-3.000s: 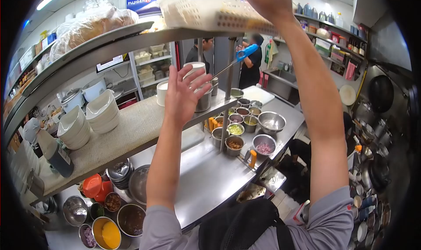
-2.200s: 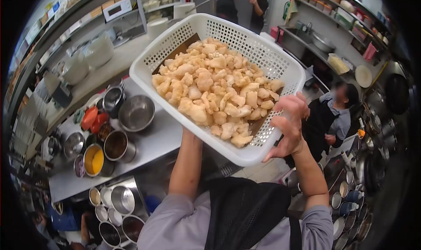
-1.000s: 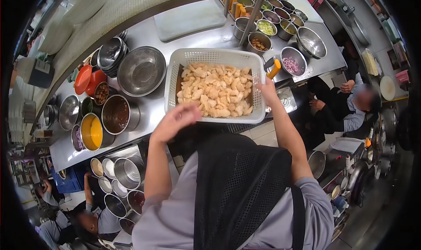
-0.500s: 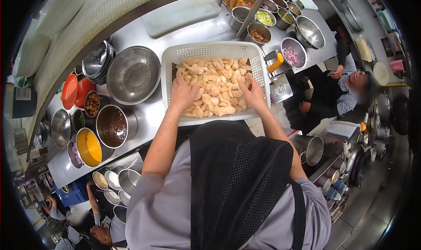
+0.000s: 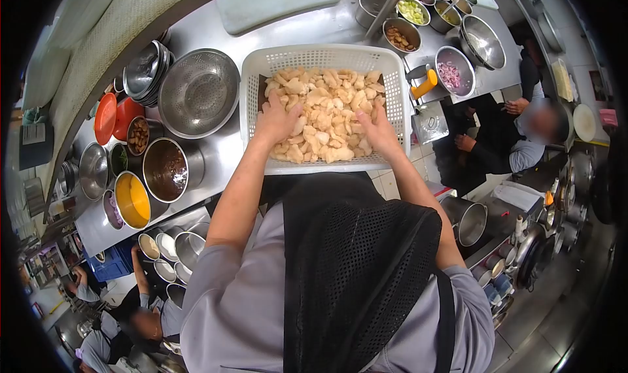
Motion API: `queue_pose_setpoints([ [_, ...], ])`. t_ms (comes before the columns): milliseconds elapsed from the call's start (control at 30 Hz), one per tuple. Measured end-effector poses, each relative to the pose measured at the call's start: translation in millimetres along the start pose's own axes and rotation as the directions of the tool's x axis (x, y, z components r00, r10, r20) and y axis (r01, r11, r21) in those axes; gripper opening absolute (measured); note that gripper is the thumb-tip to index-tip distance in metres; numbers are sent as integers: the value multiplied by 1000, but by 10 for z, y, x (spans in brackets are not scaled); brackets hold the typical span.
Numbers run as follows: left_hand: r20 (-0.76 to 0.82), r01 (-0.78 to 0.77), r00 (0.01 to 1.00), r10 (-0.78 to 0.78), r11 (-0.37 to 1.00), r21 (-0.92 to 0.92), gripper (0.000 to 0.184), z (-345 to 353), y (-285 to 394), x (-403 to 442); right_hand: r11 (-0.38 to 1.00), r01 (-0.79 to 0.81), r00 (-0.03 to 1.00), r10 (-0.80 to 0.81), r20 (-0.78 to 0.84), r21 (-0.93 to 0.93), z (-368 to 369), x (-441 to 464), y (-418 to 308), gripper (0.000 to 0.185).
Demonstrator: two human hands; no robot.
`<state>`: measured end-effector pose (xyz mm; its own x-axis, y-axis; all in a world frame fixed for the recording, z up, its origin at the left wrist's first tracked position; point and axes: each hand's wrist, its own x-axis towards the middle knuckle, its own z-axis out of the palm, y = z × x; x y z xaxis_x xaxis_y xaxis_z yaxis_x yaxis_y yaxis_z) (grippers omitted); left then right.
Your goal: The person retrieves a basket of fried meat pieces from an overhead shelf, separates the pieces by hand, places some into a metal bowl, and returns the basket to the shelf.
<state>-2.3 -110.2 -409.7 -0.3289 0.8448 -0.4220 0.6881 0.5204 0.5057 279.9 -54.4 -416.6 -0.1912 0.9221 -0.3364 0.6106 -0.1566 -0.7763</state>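
A white perforated plastic basket (image 5: 325, 54) holds a heap of pale, lightly coated chunks (image 5: 327, 115) that look like chicken pieces. At the heap's left side, my left hand (image 5: 279, 119) rests on the pieces with its fingers apart, the tips partly sunk among them. My right hand (image 5: 378, 130) lies on the right side of the same heap, fingers spread and partly hidden by the chunks. Neither hand shows a piece clearly gripped.
Left of the basket are a steel colander (image 5: 199, 93), a pot of dark sauce (image 5: 166, 169) and a pot of yellow liquid (image 5: 132, 200). A bowl of chopped onion (image 5: 454, 72) and a yellow-handled tool (image 5: 424, 85) lie right. Co-workers (image 5: 517, 128) stand on both sides.
The view has shifted, so the counter and basket sit higher in the picture. Both hands stay in the heap, and some chunks lie differently between them.
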Motion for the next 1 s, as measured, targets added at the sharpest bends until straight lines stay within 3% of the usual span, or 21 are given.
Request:
queue_pose_setpoints([
  [100, 18, -11, 1000, 15, 981, -191, 101, 21, -136, 108, 958, -54, 997, 38, 62, 280, 8, 70, 45, 91],
  [200, 55, 29, 998, -8, 918, -395, 100, -19, -136, 130, 910, -243, 963, 184, 198, 335, -144, 16, -133, 89],
  [300, 171, 160, 982, -77, 816, -555, 99, -73, -61, 118, 837, -271, 956, 176, 235, 476, -99, 139, 55, 83],
  [333, 125, 119, 990, -59, 826, -552, 93, 6, -124, 164, 837, -273, 955, 174, 242, 474, -106, 144, 56, 84],
  [500, 195, 157, 980, -44, 774, -614, 93, -18, -166, 173, 770, -339, 914, 133, 383, 541, -216, 59, -172, 90],
  [600, 185, 90, 983, 15, 834, -544, 85, -75, -211, 131, 873, -152, 964, 28, 263, 464, -64, 64, -41, 83],
  [667, 140, 0, 988, 69, 895, -446, 80, -88, -274, 116, 999, 44, 983, -43, 179, -3, -137, 7, -109, 73],
  [700, 111, -53, 988, 103, 921, -387, 79, -101, -290, 91, 960, 126, 984, -90, 153, -248, -193, -83, -225, 69],
  [733, 85, -106, 986, 141, 940, -325, 78, -107, -296, 64, 902, 167, 982, -188, -14, -399, -155, -228, -351, 48],
  [833, -120, -338, 939, 321, 927, -163, 77, -119, -247, -41, 792, 290, 928, -370, -44, -538, -155, -254, -589, 37],
  [933, -81, -279, 959, 273, 956, -86, 73, -324, -64, -182, 724, 302, 951, -271, 147, -621, -8, -135, -590, 29],
  [1000, -87, -296, 954, 287, 949, -111, 69, -422, -32, -245, 742, 274, 960, -243, 137, -611, 54, -131, -593, 25],
])
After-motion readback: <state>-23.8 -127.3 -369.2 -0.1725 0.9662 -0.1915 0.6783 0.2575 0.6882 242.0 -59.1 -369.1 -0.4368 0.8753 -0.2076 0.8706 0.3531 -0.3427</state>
